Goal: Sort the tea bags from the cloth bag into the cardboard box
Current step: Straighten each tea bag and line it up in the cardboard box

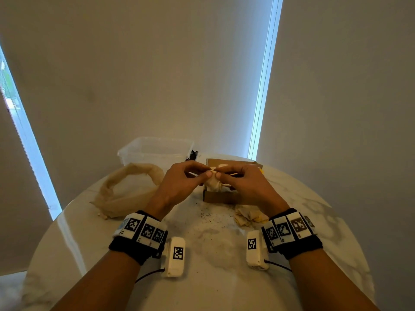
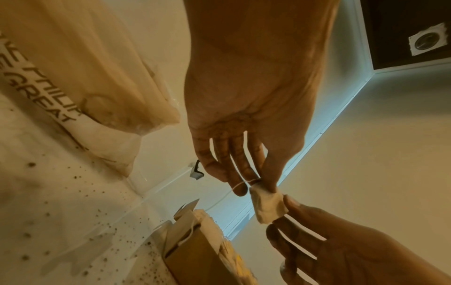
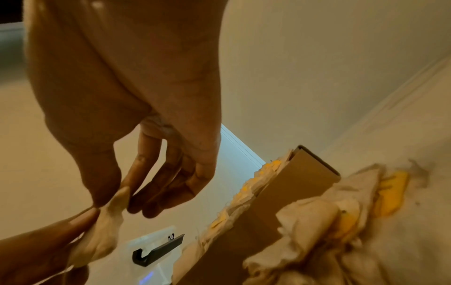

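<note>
two white sensor modules (image 1: 175, 257) with black square markers are seen nearest the viewer, one beside each wrist above the round marble table (image 1: 208, 286). banded marker cuffs (image 1: 143, 230) are worn on both wrists. dark loose tea specks (image 1: 207, 215) are scattered on the table between the forearms. a small heap of crumpled tea bags (image 1: 248, 217) with yellow tags is located just beside the right wrist, in front of the cardboard box (image 1: 221, 197).

one tea bag (image 2: 267, 205) is held in the air between both hands, above the near part of the open box. the left hand (image 1: 183, 182) pinches one end of it between thumb and forefinger; its remaining fingers are lightly spread, and a thin string (image 2: 238, 186) is draped across them. the right hand (image 1: 243, 184) pinches the other end between thumb and index finger, with the other fingers loosely curled and apart from the bag.

further tea bags (image 3: 246, 194) with yellow tags are seen inside the box, piled to its rim. the cloth bag (image 1: 125, 194) lies slumped and open on the table, left of the left hand. a clear plastic container (image 1: 155, 151) is placed behind the cloth bag at the far table edge, with a black clip (image 1: 192, 155) at its right corner. pale roller blinds (image 1: 157, 75) form the background.
</note>
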The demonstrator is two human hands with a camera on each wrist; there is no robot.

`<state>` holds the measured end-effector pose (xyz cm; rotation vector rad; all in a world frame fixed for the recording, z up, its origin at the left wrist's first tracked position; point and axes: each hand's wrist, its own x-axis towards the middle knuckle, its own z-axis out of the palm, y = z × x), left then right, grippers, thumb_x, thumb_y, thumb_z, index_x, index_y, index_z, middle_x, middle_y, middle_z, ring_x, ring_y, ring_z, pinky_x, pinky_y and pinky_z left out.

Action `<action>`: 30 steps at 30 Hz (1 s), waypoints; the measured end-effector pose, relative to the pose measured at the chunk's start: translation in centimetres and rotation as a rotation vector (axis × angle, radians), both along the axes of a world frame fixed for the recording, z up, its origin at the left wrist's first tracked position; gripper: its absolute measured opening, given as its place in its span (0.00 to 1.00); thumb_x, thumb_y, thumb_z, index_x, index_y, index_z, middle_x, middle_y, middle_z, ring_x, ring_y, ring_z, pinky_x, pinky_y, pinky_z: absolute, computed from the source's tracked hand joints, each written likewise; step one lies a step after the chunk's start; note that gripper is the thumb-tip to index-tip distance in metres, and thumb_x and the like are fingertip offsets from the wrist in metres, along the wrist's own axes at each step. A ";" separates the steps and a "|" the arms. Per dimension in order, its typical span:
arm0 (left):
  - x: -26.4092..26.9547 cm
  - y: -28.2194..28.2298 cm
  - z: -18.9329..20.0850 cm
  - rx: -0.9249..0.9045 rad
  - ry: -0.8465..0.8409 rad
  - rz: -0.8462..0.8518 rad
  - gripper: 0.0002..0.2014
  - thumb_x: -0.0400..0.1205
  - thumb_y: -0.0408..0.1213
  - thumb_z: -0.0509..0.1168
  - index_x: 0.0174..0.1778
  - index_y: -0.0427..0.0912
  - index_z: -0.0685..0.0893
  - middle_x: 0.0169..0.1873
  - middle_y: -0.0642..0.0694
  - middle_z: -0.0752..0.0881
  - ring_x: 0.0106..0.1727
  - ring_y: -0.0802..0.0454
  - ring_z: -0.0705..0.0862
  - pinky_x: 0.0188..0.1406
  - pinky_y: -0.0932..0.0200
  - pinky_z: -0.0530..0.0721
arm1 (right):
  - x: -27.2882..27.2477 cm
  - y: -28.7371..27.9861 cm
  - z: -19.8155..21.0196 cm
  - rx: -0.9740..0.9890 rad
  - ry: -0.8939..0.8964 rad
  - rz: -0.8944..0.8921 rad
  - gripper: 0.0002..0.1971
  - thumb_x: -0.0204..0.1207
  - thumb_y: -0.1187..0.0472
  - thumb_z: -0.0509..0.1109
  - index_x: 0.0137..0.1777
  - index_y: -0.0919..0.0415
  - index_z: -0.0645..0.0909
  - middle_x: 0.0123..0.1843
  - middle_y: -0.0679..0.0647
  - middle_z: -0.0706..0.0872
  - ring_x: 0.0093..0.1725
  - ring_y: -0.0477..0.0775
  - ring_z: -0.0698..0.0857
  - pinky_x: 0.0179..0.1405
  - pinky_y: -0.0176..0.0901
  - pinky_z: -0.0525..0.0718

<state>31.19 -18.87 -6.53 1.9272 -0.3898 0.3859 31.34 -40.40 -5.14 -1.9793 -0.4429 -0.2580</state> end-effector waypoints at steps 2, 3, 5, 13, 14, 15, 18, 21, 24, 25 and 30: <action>-0.1 0.0 0.0 -0.003 0.015 -0.006 0.11 0.84 0.48 0.76 0.60 0.52 0.93 0.49 0.56 0.94 0.47 0.59 0.92 0.42 0.68 0.85 | 0.1 -0.1 0.4 -0.060 -0.011 0.025 0.15 0.81 0.52 0.81 0.67 0.47 0.91 0.59 0.40 0.93 0.57 0.41 0.91 0.61 0.41 0.92; -0.1 0.0 0.0 -0.011 0.020 -0.013 0.11 0.84 0.48 0.77 0.60 0.52 0.93 0.48 0.56 0.94 0.47 0.59 0.93 0.41 0.68 0.85 | 0.1 0.0 0.8 -0.089 -0.014 0.042 0.17 0.80 0.51 0.82 0.68 0.48 0.90 0.59 0.40 0.93 0.56 0.40 0.92 0.58 0.36 0.91; -0.2 -0.1 0.0 -0.035 0.035 -0.018 0.10 0.83 0.48 0.77 0.59 0.53 0.93 0.48 0.56 0.94 0.47 0.58 0.93 0.41 0.67 0.85 | 0.0 0.2 1.9 -0.179 -0.023 0.072 0.15 0.79 0.53 0.83 0.64 0.48 0.89 0.56 0.39 0.93 0.53 0.39 0.92 0.51 0.33 0.90; 0.6 0.5 -0.2 -0.158 0.128 0.079 0.15 0.86 0.51 0.73 0.68 0.55 0.85 0.57 0.57 0.91 0.51 0.58 0.92 0.43 0.62 0.92 | 2.4 -1.7 12.7 -0.484 -0.187 -0.120 0.07 0.82 0.58 0.81 0.56 0.44 0.93 0.51 0.39 0.93 0.43 0.34 0.87 0.42 0.31 0.79; 0.6 0.7 -0.2 -0.193 0.127 0.100 0.16 0.87 0.51 0.72 0.69 0.54 0.86 0.57 0.57 0.91 0.51 0.58 0.92 0.45 0.60 0.92 | 2.6 -2.0 14.1 -0.505 -0.221 -0.154 0.08 0.82 0.58 0.80 0.57 0.45 0.93 0.52 0.40 0.92 0.43 0.33 0.85 0.41 0.29 0.76; 0.5 0.8 -0.2 -0.229 0.125 0.115 0.16 0.87 0.51 0.72 0.69 0.53 0.86 0.58 0.56 0.91 0.51 0.59 0.93 0.46 0.59 0.93 | 2.9 -2.2 15.3 -0.526 -0.253 -0.179 0.09 0.82 0.59 0.80 0.58 0.46 0.94 0.53 0.41 0.92 0.44 0.33 0.85 0.41 0.29 0.74; 0.5 1.0 0.0 -0.310 0.118 0.146 0.15 0.89 0.51 0.69 0.69 0.50 0.86 0.57 0.56 0.92 0.48 0.63 0.93 0.48 0.56 0.94 | 3.5 -2.1 16.7 -0.598 -0.247 -0.161 0.11 0.82 0.63 0.80 0.58 0.47 0.95 0.55 0.43 0.91 0.49 0.41 0.87 0.43 0.33 0.77; 0.5 1.0 0.1 -0.344 0.092 0.196 0.14 0.91 0.51 0.66 0.69 0.50 0.85 0.56 0.57 0.92 0.47 0.64 0.92 0.49 0.54 0.94 | 3.8 -1.2 15.4 -0.700 -0.138 -0.093 0.11 0.81 0.63 0.80 0.58 0.46 0.94 0.55 0.43 0.90 0.46 0.44 0.87 0.41 0.34 0.79; 0.5 1.0 0.2 -0.363 0.083 0.230 0.16 0.92 0.51 0.63 0.71 0.49 0.84 0.58 0.56 0.91 0.50 0.60 0.92 0.48 0.56 0.92 | 4.2 -0.3 12.8 -0.698 -0.059 -0.015 0.12 0.81 0.65 0.80 0.60 0.51 0.95 0.50 0.40 0.90 0.45 0.40 0.85 0.43 0.31 0.77; 0.4 1.0 0.3 -0.369 0.087 0.231 0.16 0.92 0.51 0.62 0.70 0.49 0.84 0.58 0.56 0.92 0.51 0.59 0.92 0.49 0.55 0.92 | 4.3 0.1 11.7 -0.683 -0.020 0.010 0.12 0.80 0.65 0.80 0.60 0.52 0.95 0.49 0.39 0.91 0.45 0.39 0.85 0.45 0.31 0.79; 0.4 0.9 0.2 -0.382 0.108 0.224 0.15 0.93 0.51 0.62 0.68 0.49 0.85 0.55 0.57 0.92 0.49 0.59 0.92 0.54 0.49 0.93 | 5.5 1.7 6.9 -0.671 0.090 0.062 0.11 0.78 0.65 0.81 0.58 0.54 0.96 0.54 0.45 0.95 0.58 0.48 0.91 0.70 0.48 0.87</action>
